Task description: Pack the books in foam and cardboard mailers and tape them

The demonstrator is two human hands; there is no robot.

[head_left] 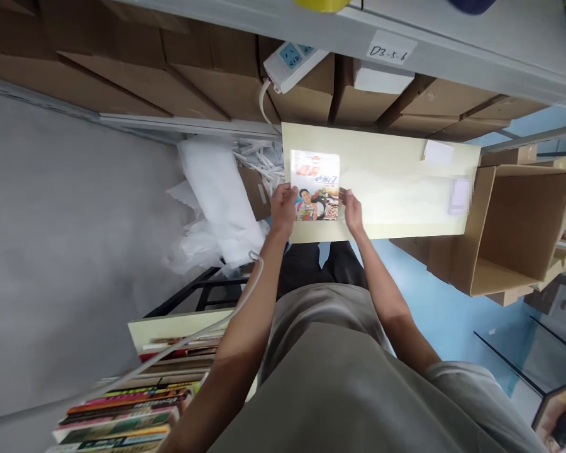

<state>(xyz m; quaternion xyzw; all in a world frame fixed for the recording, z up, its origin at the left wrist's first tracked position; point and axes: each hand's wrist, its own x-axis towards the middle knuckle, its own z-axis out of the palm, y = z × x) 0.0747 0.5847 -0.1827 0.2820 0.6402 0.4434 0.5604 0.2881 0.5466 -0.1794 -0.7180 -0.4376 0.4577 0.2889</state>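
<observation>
A small colourful booklet (315,182) in a clear wrapper lies on a pale yellow table top (396,182). My left hand (283,207) grips its left edge, fingers curled round it. At the booklet's right edge my right hand (352,211) pinches the wrapper. Both hands sit near the table's front edge, just beyond my grey shirt and dark trousers.
An open cardboard box (519,233) stands right of the table. White packing foam (217,201) is heaped at the left. Flattened cartons (136,75) and a white power strip (292,63) sit behind the table. A stack of books (136,409) lies at the lower left.
</observation>
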